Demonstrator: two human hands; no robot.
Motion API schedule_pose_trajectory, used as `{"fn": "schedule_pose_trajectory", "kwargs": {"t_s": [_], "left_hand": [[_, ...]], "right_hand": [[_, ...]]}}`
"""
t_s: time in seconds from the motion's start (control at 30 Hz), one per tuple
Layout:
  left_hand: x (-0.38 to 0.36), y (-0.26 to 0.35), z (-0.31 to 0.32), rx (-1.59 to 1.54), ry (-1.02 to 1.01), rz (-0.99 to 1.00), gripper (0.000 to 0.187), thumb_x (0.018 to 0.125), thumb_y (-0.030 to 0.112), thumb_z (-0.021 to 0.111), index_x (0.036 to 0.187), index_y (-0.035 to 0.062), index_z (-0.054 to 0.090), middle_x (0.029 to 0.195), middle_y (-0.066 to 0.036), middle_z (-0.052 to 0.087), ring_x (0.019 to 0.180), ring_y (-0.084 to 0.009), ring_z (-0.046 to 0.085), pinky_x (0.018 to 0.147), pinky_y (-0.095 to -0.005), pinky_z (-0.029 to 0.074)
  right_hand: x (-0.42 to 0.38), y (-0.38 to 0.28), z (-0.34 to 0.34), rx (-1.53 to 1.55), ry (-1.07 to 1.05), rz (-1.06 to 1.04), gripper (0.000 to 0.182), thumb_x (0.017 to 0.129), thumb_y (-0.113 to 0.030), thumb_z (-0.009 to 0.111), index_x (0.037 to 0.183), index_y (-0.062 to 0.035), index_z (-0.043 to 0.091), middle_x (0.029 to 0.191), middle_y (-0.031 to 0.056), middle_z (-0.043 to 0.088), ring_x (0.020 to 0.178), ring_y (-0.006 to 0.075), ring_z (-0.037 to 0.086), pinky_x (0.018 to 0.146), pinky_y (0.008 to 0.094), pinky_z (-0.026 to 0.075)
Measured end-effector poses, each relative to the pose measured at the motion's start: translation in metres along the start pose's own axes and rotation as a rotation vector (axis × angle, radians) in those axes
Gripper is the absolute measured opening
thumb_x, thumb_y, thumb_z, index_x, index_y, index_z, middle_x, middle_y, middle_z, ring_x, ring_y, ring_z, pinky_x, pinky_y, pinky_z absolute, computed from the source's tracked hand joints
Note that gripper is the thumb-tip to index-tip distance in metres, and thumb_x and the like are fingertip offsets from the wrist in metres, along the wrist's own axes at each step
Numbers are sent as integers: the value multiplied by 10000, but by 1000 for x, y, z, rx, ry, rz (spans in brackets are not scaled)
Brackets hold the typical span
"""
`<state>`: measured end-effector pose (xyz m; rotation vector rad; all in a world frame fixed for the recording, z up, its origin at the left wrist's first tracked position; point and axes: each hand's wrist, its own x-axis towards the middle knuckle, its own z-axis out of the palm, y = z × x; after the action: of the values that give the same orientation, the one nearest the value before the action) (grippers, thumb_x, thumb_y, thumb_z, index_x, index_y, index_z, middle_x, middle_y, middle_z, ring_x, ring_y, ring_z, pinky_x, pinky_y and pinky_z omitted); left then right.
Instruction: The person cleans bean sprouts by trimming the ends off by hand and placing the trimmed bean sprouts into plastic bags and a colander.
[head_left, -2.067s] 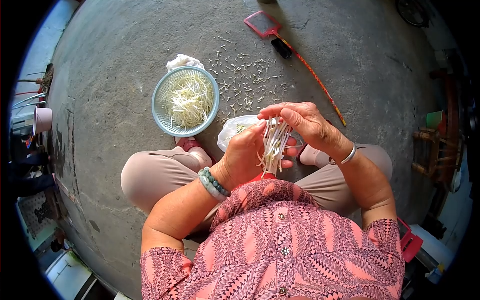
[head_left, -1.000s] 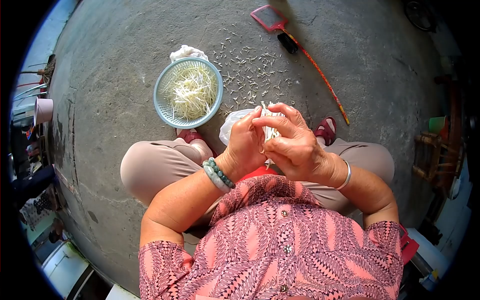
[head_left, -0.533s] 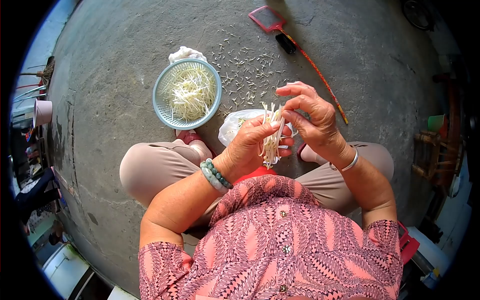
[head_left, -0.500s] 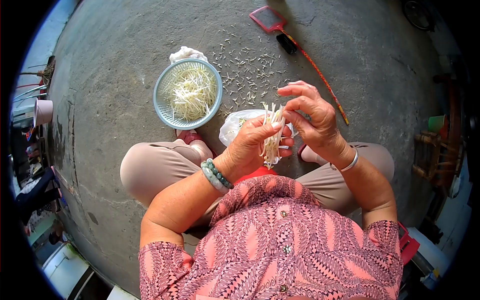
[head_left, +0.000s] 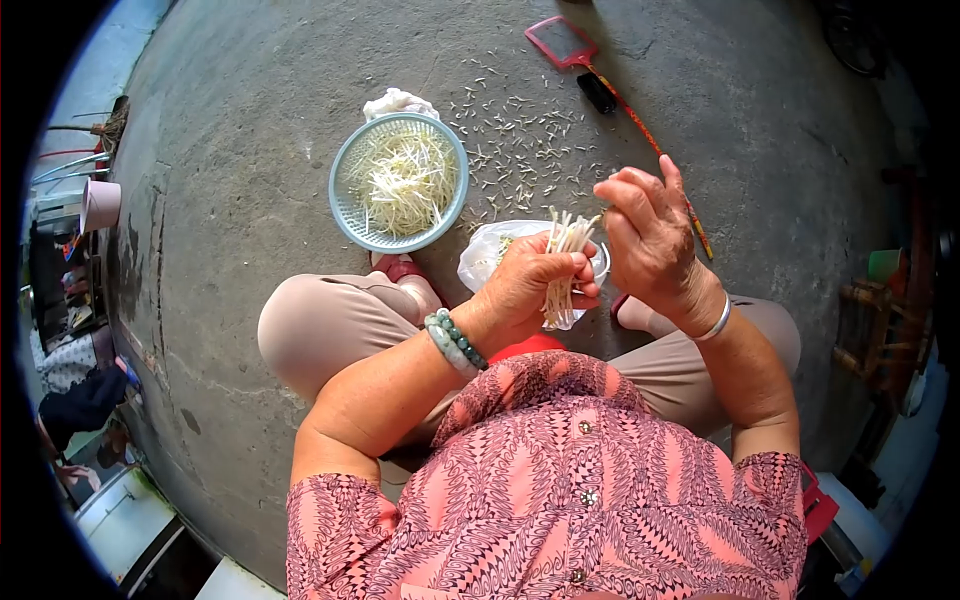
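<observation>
Clearly the work is at the trimming stage: the left hand (head_left: 525, 285) has its grip closed around a bunch of bean sprouts (head_left: 562, 272), held upright over the lap, the pale stems fanning out above the curled fingers and hanging a little way below the palm. The right hand (head_left: 648, 238) is lifted just beside the bunch, apart from it, with thumb and fingertips drawn together; whether a small pinched-off piece sits between them cannot be told at this size.

On the concrete floor (head_left: 250, 150) in front of the knees stands a pale blue plastic colander (head_left: 345, 200) with cleaned sprouts heaped in it, and a white cloth (head_left: 398, 101) lies just behind it. To its right, scattered sprout trimmings (head_left: 525, 150) speckle the floor. Beneath the hands a clear plastic bag (head_left: 485, 255) with more sprouts rests by the feet. A red fly swatter (head_left: 562, 42) lies farther off, its long handle running down toward the right hand.

As a judgement, the step in hand is picking tips or roots off one stem at a time. A further pick would call for the right fingertips to single out one stem end from the fan while the left keeps the bunch steady.
</observation>
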<state>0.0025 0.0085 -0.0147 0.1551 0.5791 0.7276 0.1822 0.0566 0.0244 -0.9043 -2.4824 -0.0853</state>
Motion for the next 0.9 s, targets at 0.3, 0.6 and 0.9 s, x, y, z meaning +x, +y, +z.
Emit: {"fn": "schedule_pose_trajectory", "kwargs": {"t_s": [0.3,0.6,0.9], "left_hand": [[-2,1,3,-49,-16,49,249,894,113,604,1115,11,552,905,-62,636,865,-180,643,817,-372,560],[-1,1,2,-85,0,115,258,897,106,592,1129,10,533,907,-56,616,841,-187,635,820,-370,555],[-3,5,8,-67,40,107,243,887,134,608,1092,14,557,935,-68,621,871,-202,652,787,-374,570]], "right_hand": [[-12,45,6,-115,-179,298,79,748,-53,615,824,-71,628,947,107,632,883,292,625,756,506,452],[-19,23,2,870,-508,751,210,872,-144,536,942,17,652,794,174,657,651,256,654,631,370,511],[-11,27,-17,1338,-582,674,78,892,-20,560,861,42,594,683,24,566,605,84,531,553,253,458]]}}
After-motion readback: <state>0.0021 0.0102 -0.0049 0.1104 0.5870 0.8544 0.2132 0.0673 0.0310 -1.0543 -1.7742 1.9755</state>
